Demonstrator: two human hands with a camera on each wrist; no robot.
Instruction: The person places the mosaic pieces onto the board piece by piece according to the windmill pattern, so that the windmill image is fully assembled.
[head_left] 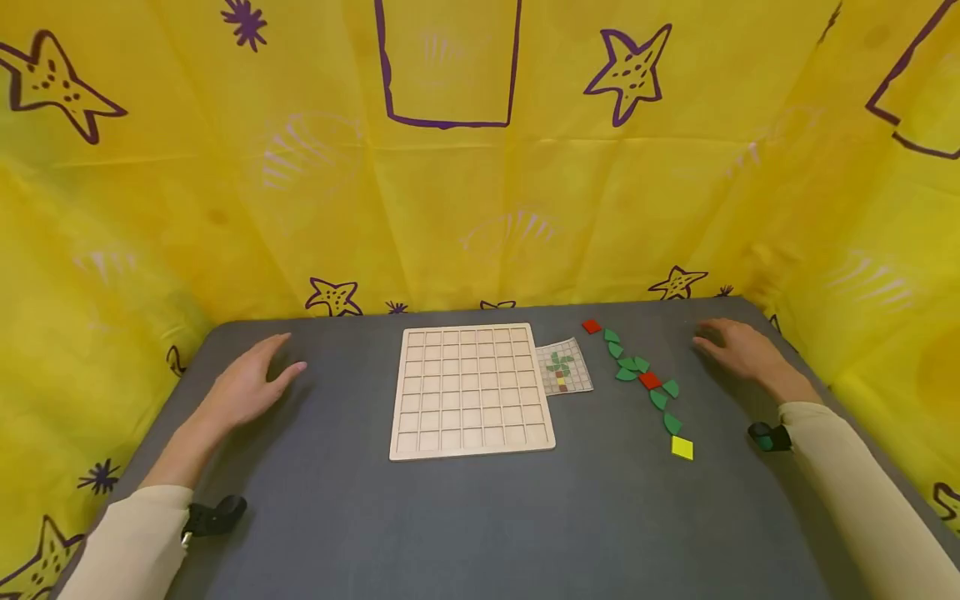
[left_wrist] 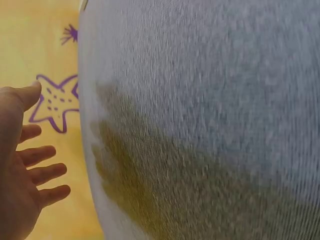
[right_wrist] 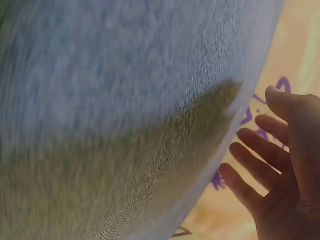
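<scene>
My left hand point(head_left: 247, 383) hovers over the left side of the grey table, fingers extended and holding nothing. On the right, my right hand point(head_left: 742, 350) is likewise empty, nearest to the scattered pieces. A pale wooden grid board point(head_left: 471, 392) lies between the hands. Partly against its right edge is a small pattern card point(head_left: 577, 371) printed with a green, red and yellow figure. Farther right, several green quarter-round pieces point(head_left: 672, 423) trail down with a red square point(head_left: 592, 327), another red square point(head_left: 650, 381) and a yellow square point(head_left: 682, 447). Each wrist view shows the hand's spread fingers.
The grey table point(head_left: 480, 525) ends at the back against a yellow curtain point(head_left: 442, 217) with purple starfish drawings. That curtain also encloses the left and right sides. A dark strap device point(head_left: 213, 517) sits on the left wrist, and another device point(head_left: 768, 437) on the right.
</scene>
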